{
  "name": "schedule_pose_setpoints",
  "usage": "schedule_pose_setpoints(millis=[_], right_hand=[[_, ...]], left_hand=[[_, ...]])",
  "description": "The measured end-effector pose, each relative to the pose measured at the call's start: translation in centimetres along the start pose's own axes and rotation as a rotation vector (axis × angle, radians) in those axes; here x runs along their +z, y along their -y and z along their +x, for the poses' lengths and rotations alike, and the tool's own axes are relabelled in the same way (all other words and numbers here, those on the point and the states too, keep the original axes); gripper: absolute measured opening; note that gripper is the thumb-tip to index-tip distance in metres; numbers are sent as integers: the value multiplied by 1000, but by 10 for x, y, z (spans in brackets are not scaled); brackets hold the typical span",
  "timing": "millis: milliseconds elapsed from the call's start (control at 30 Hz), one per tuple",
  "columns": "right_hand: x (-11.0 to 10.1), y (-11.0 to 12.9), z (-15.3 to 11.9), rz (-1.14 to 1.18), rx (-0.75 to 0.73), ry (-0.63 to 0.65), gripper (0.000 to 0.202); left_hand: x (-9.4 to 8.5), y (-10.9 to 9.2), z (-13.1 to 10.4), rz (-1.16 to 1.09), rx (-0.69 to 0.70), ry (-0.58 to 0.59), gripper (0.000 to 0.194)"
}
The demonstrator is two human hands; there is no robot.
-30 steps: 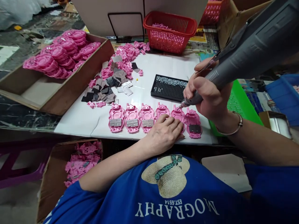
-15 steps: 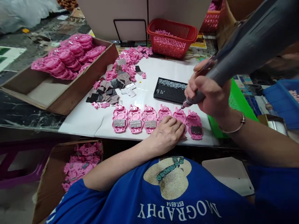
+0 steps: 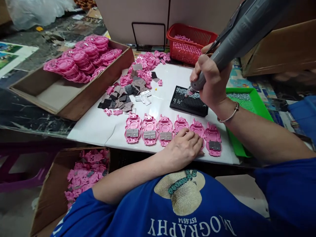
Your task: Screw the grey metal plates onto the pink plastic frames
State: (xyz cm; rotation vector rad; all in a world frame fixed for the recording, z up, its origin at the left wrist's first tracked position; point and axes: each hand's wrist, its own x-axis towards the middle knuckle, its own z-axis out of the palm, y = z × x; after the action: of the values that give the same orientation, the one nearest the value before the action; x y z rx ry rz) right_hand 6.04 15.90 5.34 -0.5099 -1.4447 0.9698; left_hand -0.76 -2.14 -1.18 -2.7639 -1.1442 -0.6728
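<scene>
My right hand (image 3: 212, 79) is wrapped round a grey electric screwdriver (image 3: 222, 49). The driver's tip points down into a black perforated screw tray (image 3: 189, 106), over small silvery screws (image 3: 181, 92) lying in it. On the white work surface, several pink plastic casings (image 3: 165, 126) stand in a row, most with a grey plate (image 3: 149, 135) across the lower half. My left hand (image 3: 185, 144) presses down on casings near the row's right end, fingers together and bent over them, hiding their lower parts. Right of it lies a casing with a darker plate (image 3: 214, 145).
Loose grey plates (image 3: 120, 98) and small pink parts (image 3: 148, 62) are heaped behind the row. A cardboard box (image 3: 74, 102) of stacked pink casings stands left, a red basket (image 3: 184, 52) at the back, a green tray (image 3: 237, 141) right. Another box (image 3: 51, 184) sits below the table edge.
My right hand has carried the screwdriver from a casing near the right end up and back to the screw tray. My left hand stays on the casings; the view has shifted slightly.
</scene>
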Motion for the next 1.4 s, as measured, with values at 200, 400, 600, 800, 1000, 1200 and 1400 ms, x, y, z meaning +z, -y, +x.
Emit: schedule_pose_setpoints(millis=[200, 400, 600, 800, 1000, 1200, 1400], right_hand=[[2, -2, -2, 25, 18, -17, 44], [2, -3, -1, -1, 86, -45, 51], [1, -4, -3, -6, 114, -22, 47], [0, 0, 3, -47, 72, -40, 46], [-9, 45, -5, 66, -24, 15, 33], [-36, 80, -47, 103, 115, 73, 18], [-48, 71, -70, 61, 125, 51, 28]], left_hand=[[-1, -1, 0, -4, -3, 16, 35], [-1, -1, 0, 2, -7, 17, 34], [1, -1, -1, 1, -8, 2, 35], [0, 0, -1, -7, -20, 9, 35], [1, 1, 0, -12, -22, 6, 34], [0, 1, 1, -35, -31, 8, 32], [-2, 0, 2, -33, -29, 1, 34]])
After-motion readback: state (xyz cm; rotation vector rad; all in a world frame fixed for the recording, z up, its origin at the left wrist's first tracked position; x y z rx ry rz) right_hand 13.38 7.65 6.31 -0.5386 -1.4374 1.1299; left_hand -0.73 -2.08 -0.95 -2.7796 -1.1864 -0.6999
